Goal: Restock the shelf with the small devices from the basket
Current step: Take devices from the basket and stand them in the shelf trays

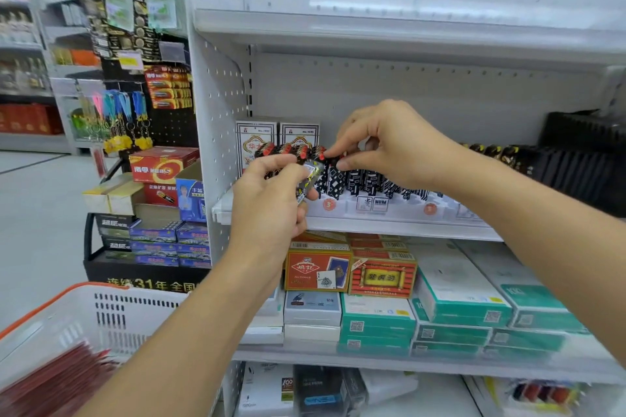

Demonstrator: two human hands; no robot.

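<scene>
Left hand (271,193) raised at shelf (389,225) edge, fingers curled around several small devices (310,176) (black-patterned, red-tipped, one shiny). Right hand (389,145) just beside it, thumb and forefinger pinching the red top of 1 device (333,176) standing in the display row (369,181) on the shelf. White basket (84,322) at lower left, orange-rimmed, holding blurred red packets (57,379).

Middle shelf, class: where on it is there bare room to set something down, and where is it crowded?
Bare: the shelf board behind the lighter row, between the white card boxes and the black tray. Crowded: the front edge, packed with lighters, where the left hand and right hand work.
</scene>
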